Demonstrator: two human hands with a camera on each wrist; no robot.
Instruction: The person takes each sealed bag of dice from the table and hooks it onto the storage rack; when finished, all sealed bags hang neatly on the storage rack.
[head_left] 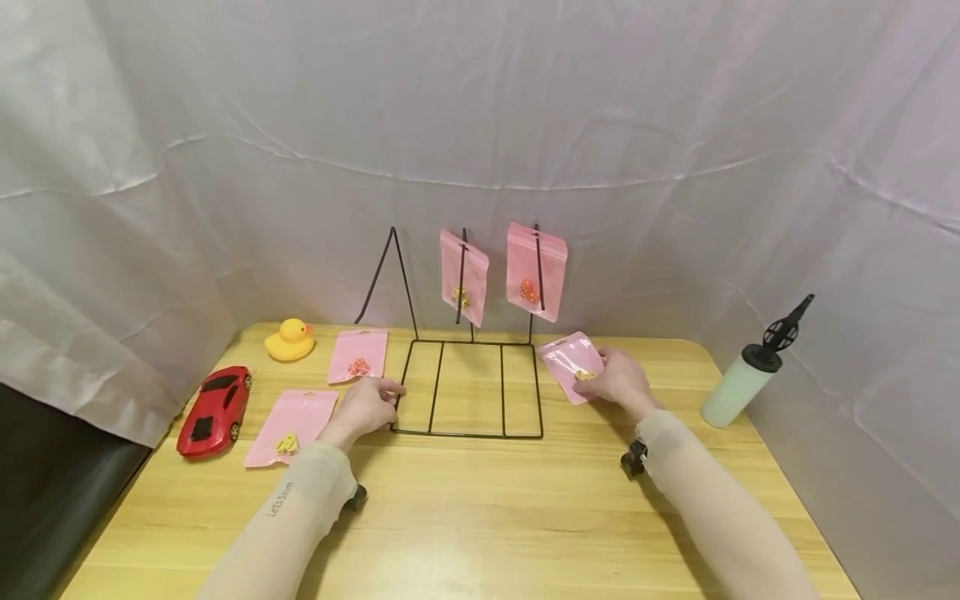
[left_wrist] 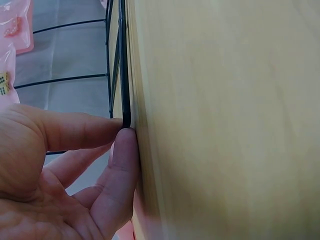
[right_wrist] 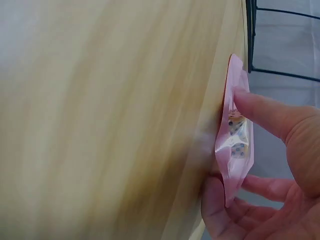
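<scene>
A black wire display rack (head_left: 471, 435) stands on the table, and my left hand (head_left: 365, 410) pinches its left front corner between thumb and forefinger. In the left wrist view the thumb and finger meet at the dark wire (left_wrist: 125, 95). To the right of the rack, my right hand (head_left: 621, 382) holds a pink zip pouch (head_left: 561, 357) by its right edge, with yellow dice inside. The right wrist view shows the thumb over the pouch (right_wrist: 232, 165) and fingers under it. Two more pink pouches, one with yellow dice (head_left: 452, 258) and one with orange dice (head_left: 555, 275), hang from the rack's hooks.
Left of the rack lie two pink pouches, one with orange dice (head_left: 367, 343) and one with yellow dice (head_left: 281, 417). A yellow rubber duck (head_left: 288, 342) and a red toy car (head_left: 216, 408) sit farther left. A pale green hand pump (head_left: 735, 392) stands at the right edge.
</scene>
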